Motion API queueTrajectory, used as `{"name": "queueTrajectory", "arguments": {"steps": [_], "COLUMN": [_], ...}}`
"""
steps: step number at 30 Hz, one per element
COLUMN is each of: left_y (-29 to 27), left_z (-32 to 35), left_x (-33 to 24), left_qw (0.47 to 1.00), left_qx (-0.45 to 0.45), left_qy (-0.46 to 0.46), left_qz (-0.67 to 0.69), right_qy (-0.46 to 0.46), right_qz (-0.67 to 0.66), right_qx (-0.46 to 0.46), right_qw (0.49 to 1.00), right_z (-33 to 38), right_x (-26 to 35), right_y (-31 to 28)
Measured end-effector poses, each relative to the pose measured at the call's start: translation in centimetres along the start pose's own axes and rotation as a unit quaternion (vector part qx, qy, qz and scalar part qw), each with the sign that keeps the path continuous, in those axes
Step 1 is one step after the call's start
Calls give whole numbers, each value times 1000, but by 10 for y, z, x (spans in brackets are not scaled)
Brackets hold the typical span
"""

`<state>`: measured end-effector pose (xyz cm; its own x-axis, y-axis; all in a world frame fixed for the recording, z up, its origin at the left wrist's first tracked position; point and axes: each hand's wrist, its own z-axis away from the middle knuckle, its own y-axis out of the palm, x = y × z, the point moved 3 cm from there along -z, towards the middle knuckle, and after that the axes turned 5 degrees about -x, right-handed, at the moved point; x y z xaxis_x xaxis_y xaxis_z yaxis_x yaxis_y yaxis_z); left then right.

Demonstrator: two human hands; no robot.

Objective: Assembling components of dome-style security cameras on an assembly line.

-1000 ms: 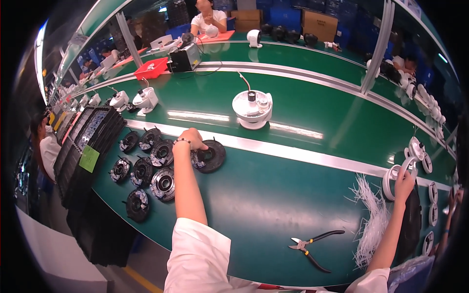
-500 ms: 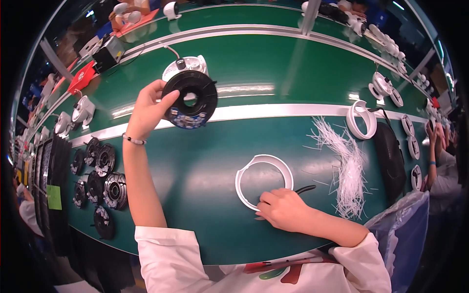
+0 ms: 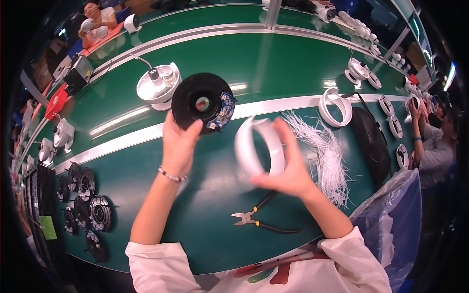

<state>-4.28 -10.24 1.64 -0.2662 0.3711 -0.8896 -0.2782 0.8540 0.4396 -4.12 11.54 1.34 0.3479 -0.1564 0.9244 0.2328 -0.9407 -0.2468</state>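
Note:
My left hand (image 3: 177, 149) grips the lower edge of a black round disc (image 3: 185, 97), which has a central hole and a blue circuit board (image 3: 225, 112) on its right side. My right hand (image 3: 294, 171) holds a white plastic ring (image 3: 248, 149) upright, thumb below and fingers at its right side; motion blurs it slightly. Ring and disc are close together but apart. Below my right hand, a pair of side cutters (image 3: 244, 217) with black and yellow handles lies spread on the green table. Behind the disc stands a white round housing (image 3: 155, 90) with a cable.
Several black discs (image 3: 83, 210) lie at the left. A pile of thin white strips (image 3: 328, 163), another white ring (image 3: 337, 111) and a black pouch (image 3: 367, 141) are at the right, beside a plastic-lined blue bin (image 3: 395, 219). Co-workers sit at far left and right.
My right hand has lifted the white ring off the table toward the disc, uncovering the side cutters. My left hand has moved right and turned the disc, bringing its circuit board to the right side.

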Motion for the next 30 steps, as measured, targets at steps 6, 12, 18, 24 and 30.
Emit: {"name": "queueTrajectory", "arguments": {"steps": [6, 12, 18, 24, 30], "left_y": [30, 38, 28, 18, 20], "left_z": [50, 57, 42, 38, 42], "left_x": [56, 32, 37, 41, 48], "left_qw": [999, 888, 894, 900, 888], "left_qx": [33, 317, 102, 59, 97], "left_qy": [9, -268, -341, -325, -326], "left_qz": [3, 199, 274, 285, 309], "right_qy": [34, 31, -41, -33, -159], "right_qz": [-234, -96, 89, -5, 165], "right_qx": [-52, -23, 58, 76, 56], "right_qw": [970, 995, 994, 997, 972], "right_z": [-11, -10, -5, -8, -5], "right_x": [6, -4, 21, 14, 29], "right_y": [15, 15, 31, 33, 42]}}
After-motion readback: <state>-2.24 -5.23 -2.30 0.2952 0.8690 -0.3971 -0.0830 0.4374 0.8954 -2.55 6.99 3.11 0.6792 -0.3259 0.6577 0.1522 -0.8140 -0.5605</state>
